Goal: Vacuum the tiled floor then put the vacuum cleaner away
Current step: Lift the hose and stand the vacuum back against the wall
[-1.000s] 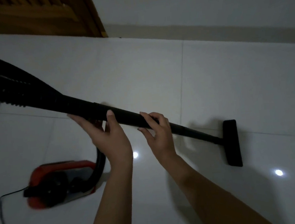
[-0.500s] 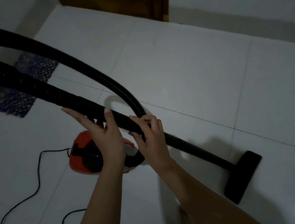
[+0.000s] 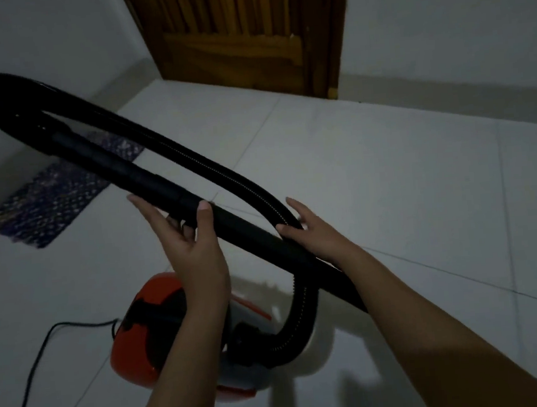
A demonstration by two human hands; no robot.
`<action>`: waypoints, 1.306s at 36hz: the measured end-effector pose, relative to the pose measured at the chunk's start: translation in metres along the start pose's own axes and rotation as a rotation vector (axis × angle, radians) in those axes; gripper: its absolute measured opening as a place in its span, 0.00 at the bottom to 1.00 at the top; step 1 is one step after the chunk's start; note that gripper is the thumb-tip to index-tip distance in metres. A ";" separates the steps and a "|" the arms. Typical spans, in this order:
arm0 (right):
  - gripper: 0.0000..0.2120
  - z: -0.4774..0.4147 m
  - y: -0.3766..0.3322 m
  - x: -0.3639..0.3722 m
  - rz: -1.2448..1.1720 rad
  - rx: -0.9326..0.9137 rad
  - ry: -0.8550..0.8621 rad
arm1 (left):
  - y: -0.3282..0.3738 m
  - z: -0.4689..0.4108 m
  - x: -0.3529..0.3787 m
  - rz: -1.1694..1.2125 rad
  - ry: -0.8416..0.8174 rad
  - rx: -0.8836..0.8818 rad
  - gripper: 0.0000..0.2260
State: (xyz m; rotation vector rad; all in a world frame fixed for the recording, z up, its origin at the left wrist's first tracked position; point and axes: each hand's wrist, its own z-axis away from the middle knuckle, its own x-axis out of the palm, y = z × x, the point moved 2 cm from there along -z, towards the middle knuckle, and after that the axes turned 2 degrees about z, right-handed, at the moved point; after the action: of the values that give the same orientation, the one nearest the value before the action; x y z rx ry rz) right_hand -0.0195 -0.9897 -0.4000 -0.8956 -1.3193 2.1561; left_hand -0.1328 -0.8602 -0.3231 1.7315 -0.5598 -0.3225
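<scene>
A black vacuum wand (image 3: 240,228) runs slantwise from upper left to lower right across the head view. My left hand (image 3: 190,244) cups it from below, thumb on top. My right hand (image 3: 311,232) rests on the wand further down, fingers spread over the tube where the ribbed black hose (image 3: 193,159) crosses it. The hose loops from the wand's top end down to the red and white vacuum body (image 3: 143,338) on the white tiled floor (image 3: 387,178), right under my left forearm. The floor nozzle is hidden behind my right arm.
The vacuum's black power cord (image 3: 30,376) trails off to the lower left. A dark patterned mat (image 3: 55,201) lies by the left wall. A wooden door (image 3: 241,35) stands at the back, with white walls either side.
The view has swung left and the door has come into sight. The wand's lower end and nozzle have passed behind my right arm, and the vacuum body now lies under my left forearm. My right fingers have loosened.
</scene>
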 end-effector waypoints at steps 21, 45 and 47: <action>0.33 0.059 0.001 -0.147 -0.114 -0.415 0.587 | 0.052 0.007 0.106 0.157 -0.283 -0.066 0.35; 0.60 0.063 -0.041 -0.191 0.700 -0.380 0.758 | 0.044 0.023 0.229 0.310 -0.475 -0.146 0.35; 0.58 0.056 -0.042 -0.185 0.725 -0.385 0.790 | 0.043 0.021 0.225 0.316 -0.486 -0.149 0.36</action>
State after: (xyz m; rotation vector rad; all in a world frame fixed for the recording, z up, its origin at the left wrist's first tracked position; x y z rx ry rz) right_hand 0.0682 -1.1290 -0.2903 -2.3632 -1.0673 1.6161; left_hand 0.0381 -1.0031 -0.2679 1.3925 -1.1184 -0.5478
